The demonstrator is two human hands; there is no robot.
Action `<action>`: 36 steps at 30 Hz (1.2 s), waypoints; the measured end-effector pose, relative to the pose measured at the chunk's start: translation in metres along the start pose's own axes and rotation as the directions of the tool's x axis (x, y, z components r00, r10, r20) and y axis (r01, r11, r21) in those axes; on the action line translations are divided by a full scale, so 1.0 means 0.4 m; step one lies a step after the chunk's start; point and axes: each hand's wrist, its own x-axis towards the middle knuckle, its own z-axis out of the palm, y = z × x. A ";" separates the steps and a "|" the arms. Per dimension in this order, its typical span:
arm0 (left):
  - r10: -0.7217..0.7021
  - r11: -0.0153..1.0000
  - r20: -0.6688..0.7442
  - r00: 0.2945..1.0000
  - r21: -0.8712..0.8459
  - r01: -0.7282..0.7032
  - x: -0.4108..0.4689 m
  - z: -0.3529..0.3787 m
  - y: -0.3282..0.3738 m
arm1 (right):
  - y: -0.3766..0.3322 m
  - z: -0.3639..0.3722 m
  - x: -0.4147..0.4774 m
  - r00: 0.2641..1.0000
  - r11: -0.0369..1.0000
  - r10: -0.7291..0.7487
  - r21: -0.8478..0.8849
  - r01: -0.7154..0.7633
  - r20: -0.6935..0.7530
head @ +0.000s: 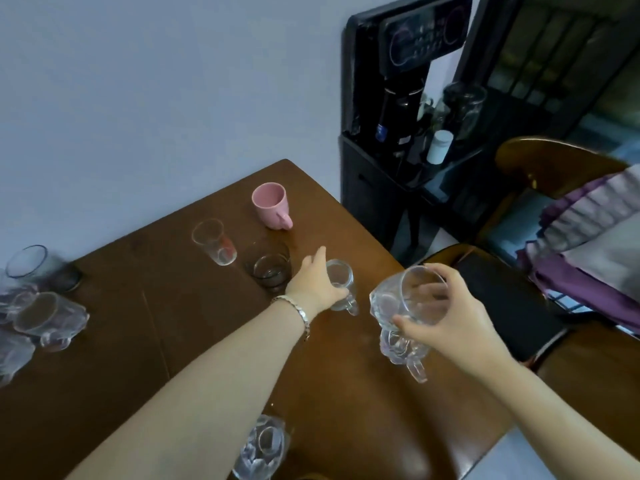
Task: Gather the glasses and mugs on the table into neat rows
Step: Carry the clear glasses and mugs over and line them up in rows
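Observation:
My right hand (446,320) holds a clear faceted glass mug (398,306) lifted above the brown wooden table (166,323), fingers around its rim. My left hand (313,282) grips a small clear glass mug (341,285) that stands on the table near the right edge. Beside it stands a dark smoked glass (270,270), then a tall clear glass with red marks (214,242). A pink ceramic mug (272,206) sits near the far corner. Several clear glasses (48,317) cluster at the left edge, blurred. Another faceted glass (263,445) stands under my left forearm.
A black water dispenser (398,116) with bottles and a white cup stands past the table's far right corner. Wooden chairs (554,168) with purple and grey cloth (588,237) crowd the right side. A pale wall runs behind the table.

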 end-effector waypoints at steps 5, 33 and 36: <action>-0.037 0.972 -0.013 0.999 0.230 0.039 0.065 0.051 0.014 | 0.052 -0.015 0.021 0.998 0.998 0.058 0.025 -0.057 -0.040; -0.473 0.881 -0.290 0.832 -0.140 0.452 -0.790 -0.380 -1.028 | -0.539 0.840 -0.244 0.781 0.940 -0.217 -0.091 0.330 0.585; -0.475 0.879 -0.294 0.830 -0.101 0.467 -0.812 -0.419 -1.190 | -0.600 0.987 -0.299 0.769 0.935 -0.212 -0.105 0.339 0.603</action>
